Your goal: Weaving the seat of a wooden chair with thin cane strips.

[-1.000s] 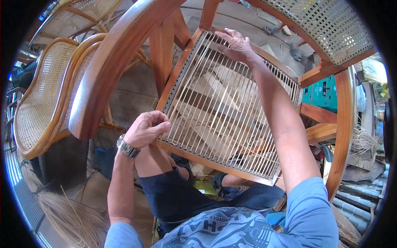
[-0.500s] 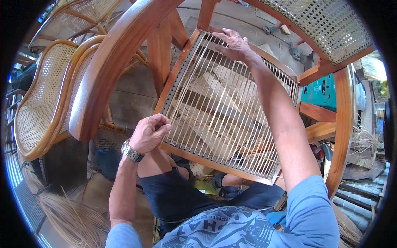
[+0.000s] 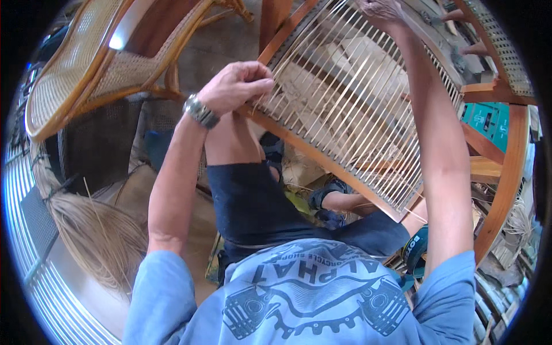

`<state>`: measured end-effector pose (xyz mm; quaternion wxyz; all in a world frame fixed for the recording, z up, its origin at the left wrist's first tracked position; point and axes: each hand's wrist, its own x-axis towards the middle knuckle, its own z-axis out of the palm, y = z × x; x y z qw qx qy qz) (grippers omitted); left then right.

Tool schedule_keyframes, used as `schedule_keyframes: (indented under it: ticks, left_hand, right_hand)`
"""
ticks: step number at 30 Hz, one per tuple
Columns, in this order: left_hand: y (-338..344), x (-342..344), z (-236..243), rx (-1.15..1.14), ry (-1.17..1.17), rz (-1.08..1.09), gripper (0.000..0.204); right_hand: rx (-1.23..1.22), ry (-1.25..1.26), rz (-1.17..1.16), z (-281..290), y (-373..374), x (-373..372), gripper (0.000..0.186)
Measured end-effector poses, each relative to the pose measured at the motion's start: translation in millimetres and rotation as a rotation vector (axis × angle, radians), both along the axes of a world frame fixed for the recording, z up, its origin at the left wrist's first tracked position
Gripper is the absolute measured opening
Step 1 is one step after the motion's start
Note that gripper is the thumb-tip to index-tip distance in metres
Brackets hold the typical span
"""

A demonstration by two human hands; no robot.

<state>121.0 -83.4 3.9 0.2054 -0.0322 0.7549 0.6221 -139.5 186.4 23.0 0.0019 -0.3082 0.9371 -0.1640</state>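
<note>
Brown wood makes the frame, its corner just beside our left hand. The fingers there are curled, thumb drawn in close to the forefinger; whether they pinch a strand, we cannot tell. Pale strands run side by side across the frame, from just right of those fingers to beneath our right forearm. Behind the left fingers, a watch circles our wrist; below them are our dark shorts. Our right hand is over the frame's far part, cut off above, so we cannot tell how its fingers stand. Farther left of the left fingers is a chair, and lower left a fibre bundle. Well apart, to the lower right of the right fingers, is a green box.
</note>
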Motion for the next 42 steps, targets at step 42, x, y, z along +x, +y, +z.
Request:
schedule_keyframes:
  ticks: [42]
  left_hand:
    - [44,91,-2,-0.219,0.177,0.439,0.034]
  right_hand:
    - [-0.146,-0.614,0.336,2,-68,210,0.023]
